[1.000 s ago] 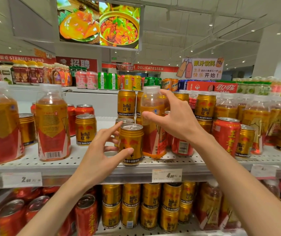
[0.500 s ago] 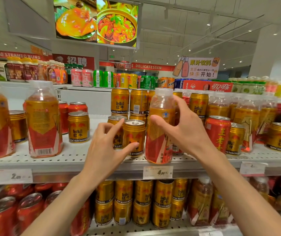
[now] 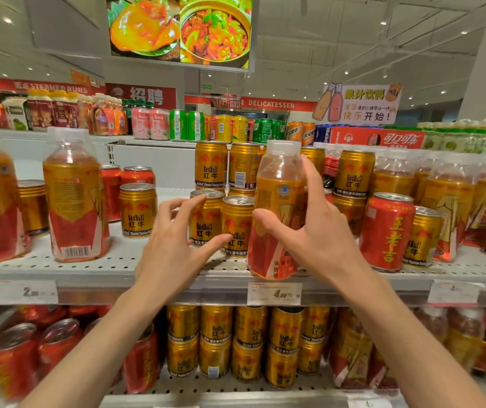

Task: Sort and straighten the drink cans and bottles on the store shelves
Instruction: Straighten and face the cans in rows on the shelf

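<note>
While my right grip point(image 3: 309, 240) clasps the bottle point(image 3: 278, 207) on the shelf point(image 3: 147, 269), my left grip point(image 3: 171, 245) hovers spread, empty, near the gold can point(image 3: 236, 225).

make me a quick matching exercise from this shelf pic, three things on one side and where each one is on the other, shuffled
Things:
1. bottle
2. red can
3. price tag

Places:
A. on the shelf edge below the bottle
B. gripped by the right hand
C. standing right of the right hand

Pairs: 1-B, 2-C, 3-A
</note>
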`<state>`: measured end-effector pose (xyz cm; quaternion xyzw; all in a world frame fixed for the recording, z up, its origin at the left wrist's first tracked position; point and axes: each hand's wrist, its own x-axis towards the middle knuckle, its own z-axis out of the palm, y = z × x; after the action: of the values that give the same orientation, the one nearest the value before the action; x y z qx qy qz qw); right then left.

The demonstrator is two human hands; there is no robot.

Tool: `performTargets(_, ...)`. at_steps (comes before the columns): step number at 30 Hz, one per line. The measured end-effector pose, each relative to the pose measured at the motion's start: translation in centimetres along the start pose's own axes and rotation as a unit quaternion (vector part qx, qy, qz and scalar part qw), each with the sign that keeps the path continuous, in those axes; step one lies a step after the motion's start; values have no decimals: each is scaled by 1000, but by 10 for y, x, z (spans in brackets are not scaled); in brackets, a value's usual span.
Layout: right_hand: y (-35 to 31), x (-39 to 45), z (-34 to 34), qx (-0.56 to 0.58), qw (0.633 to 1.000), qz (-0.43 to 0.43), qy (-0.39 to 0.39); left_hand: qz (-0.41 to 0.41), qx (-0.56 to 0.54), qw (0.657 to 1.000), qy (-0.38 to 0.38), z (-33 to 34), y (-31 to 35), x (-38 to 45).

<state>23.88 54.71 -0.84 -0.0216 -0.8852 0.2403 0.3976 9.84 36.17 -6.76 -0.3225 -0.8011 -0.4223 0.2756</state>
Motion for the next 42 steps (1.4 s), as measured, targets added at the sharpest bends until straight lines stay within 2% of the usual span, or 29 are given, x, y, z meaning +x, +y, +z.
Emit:
performTargets(5, -8, -5, 0, 24, 999, 20, 24, -5, -23, 1000, 10, -6, 0, -5)
performTargets(13, -29, -33, -9, 31, 995, 74, 63, -14, -229, 972, -54, -36, 10, -34)
performTargets(17, -28, -64, -13, 55, 990, 115, 53, -24, -284, 955, -79, -43, 18, -77)
performTargets(22, -9, -125, 2, 90, 977, 189, 23, -99, -323, 933, -124, -25, 10, -125)
performTargets(27, 24, -177, -2, 135, 957, 255, 24, -178, -348, 914, -111, 7, 15, -161)
performTargets(34, 81, -201, -53, 160, 946, 280, 30, -200, -336, 913, -118, 63, 68, -179)
performTargets(42, 167, -202, -145, 176, 955, 237, 15, -170, -327, 925, -88, 140, 183, -165)
